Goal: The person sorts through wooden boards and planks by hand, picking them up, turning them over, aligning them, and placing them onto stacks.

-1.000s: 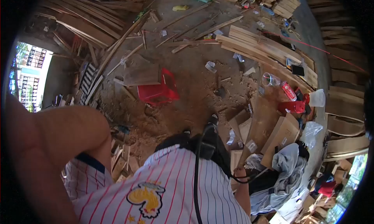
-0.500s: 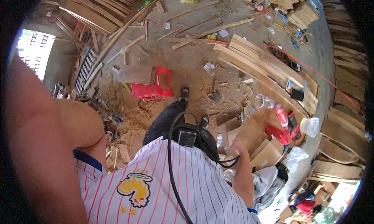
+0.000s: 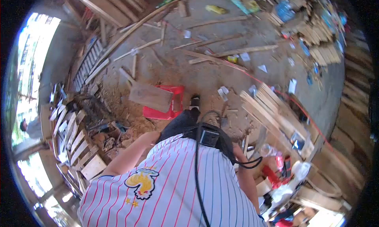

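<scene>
My left hand is down beside my left hip, against the dark trousers; its fingers are hidden or too blurred to read. Down at the other hip is my right hand, close to a black cable, with its fingers also unclear. At my waist sits a small black box with a cable looping from it. In front of my feet stands a red plastic stool. A flat wooden board lies across its top.
Stacked planks lie to the right, near a red container and a clear cup. Loose wood strips and sawdust cover the floor ahead. Wood offcuts are piled at left. A red cord runs along the right.
My left arm, raised close to the camera before, has come down to my hip. My right hand has drawn in to my side. The view has turned, and the stool appears slightly farther right.
</scene>
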A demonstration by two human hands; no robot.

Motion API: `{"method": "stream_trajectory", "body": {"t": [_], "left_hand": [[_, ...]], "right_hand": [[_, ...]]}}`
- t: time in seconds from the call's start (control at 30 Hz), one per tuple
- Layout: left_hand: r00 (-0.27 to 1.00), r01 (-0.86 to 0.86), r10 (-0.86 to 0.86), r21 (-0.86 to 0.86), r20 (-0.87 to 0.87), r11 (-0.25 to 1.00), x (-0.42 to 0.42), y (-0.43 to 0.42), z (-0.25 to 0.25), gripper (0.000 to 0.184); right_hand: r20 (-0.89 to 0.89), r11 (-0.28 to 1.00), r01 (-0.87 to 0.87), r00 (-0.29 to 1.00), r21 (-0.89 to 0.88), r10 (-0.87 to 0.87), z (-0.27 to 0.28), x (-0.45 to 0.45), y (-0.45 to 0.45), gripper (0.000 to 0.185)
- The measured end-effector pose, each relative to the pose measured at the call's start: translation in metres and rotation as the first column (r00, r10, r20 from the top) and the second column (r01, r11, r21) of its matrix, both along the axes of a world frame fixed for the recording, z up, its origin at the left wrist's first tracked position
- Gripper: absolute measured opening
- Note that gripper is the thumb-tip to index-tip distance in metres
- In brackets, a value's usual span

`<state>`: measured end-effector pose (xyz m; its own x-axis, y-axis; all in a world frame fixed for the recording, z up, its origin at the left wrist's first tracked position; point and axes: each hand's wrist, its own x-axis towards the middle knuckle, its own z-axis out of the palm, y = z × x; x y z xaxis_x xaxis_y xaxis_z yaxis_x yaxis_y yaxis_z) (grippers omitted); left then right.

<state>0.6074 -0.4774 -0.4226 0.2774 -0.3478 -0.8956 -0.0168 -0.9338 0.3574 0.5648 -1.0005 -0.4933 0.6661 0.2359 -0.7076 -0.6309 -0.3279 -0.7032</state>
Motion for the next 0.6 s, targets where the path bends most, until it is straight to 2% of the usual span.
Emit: {"method": "stream_trajectory", "body": {"t": [0.03, 0.07, 0.1, 0.13, 0.2, 0.23, 0.27, 0.3, 0.33, 0.37, 0.43, 0.47, 0.5, 0.57, 0.6], "left_hand": [[0.986, -0.167, 0.164, -0.253, -0.036, 0.953, -0.010, 0.015, -0.026, 0.028], [0.981, -0.195, 0.193, -0.245, -0.032, 0.950, 0.014, 0.019, -0.006, 0.028], [0.989, -0.126, 0.132, -0.091, 0.063, 0.988, 0.056, 0.013, 0.037, 0.027], [0.989, -0.065, 0.055, 0.071, 0.135, 0.995, 0.091, 0.017, 0.061, 0.026], [0.914, -0.311, 0.251, 0.155, 0.319, 0.938, 0.127, 0.049, 0.034, 0.023], [0.805, -0.427, 0.333, 0.091, 0.491, 0.900, 0.152, 0.058, 0.037, 0.026], [0.707, -0.405, 0.417, -0.157, 0.571, 0.901, 0.177, 0.068, 0.062, 0.022], [0.536, -0.507, 0.641, -0.398, 0.549, 0.764, 0.202, 0.074, 0.073, 0.020], [0.329, -0.544, 0.820, -0.615, 0.469, 0.570, 0.223, 0.075, 0.084, 0.019], [0.301, -0.564, 0.830, -0.615, 0.470, 0.552, 0.241, 0.073, 0.113, 0.019], [0.209, -0.721, 0.875, -0.536, 0.437, 0.440, 0.273, 0.071, 0.170, 0.026], [0.234, -0.737, 0.811, -0.447, 0.536, 0.507, 0.282, 0.076, 0.169, 0.046], [0.222, -0.749, 0.816, -0.442, 0.534, 0.493, 0.287, 0.077, 0.163, 0.046], [0.349, -0.794, 0.643, -0.150, 0.682, 0.589, 0.291, 0.078, 0.140, 0.058], [0.346, -0.804, 0.647, -0.141, 0.679, 0.577, 0.290, 0.073, 0.129, 0.058]], "right_hand": [[0.058, 0.969, -0.245, 0.968, 0.008, 0.245, -0.010, 0.034, 0.002, 0.032], [0.063, 0.962, -0.260, 0.962, -0.081, 0.265, -0.017, 0.062, 0.009, 0.031], [0.067, 0.948, -0.268, 0.957, -0.169, 0.283, -0.021, 0.085, 0.017, 0.031], [0.062, 0.941, -0.295, 0.949, -0.164, 0.308, -0.022, 0.107, 0.027, 0.031], [0.060, 0.964, -0.232, 0.968, -0.133, 0.242, -0.018, 0.157, 0.049, 0.032], [0.052, 0.955, -0.265, 0.960, -0.134, 0.274, -0.008, 0.184, 0.059, 0.032], [0.081, 0.942, -0.280, 0.951, -0.185, 0.299, 0.011, 0.208, 0.072, 0.033], [0.110, 0.927, -0.292, 0.940, -0.237, 0.324, 0.026, 0.227, 0.083, 0.033], [0.153, 0.905, -0.324, 0.915, -0.274, 0.374, 0.033, 0.247, 0.090, 0.032], [0.153, 0.894, -0.355, 0.901, -0.273, 0.405, 0.039, 0.267, 0.096, 0.032], [-0.006, 0.888, -0.337, 0.936, -0.313, 0.353, 0.049, 0.302, 0.106, 0.031], [-0.009, 0.881, -0.357, 0.928, -0.310, 0.373, 0.043, 0.317, 0.105, 0.031], [-0.013, 0.865, -0.378, 0.918, -0.331, 0.396, 0.038, 0.334, 0.102, 0.030], [-0.026, 0.842, -0.414, 0.901, -0.347, 0.432, 0.024, 0.368, 0.089, 0.029], [0.027, 0.772, -0.493, 0.836, -0.402, 0.548, 0.014, 0.385, 0.081, 0.025]]}}
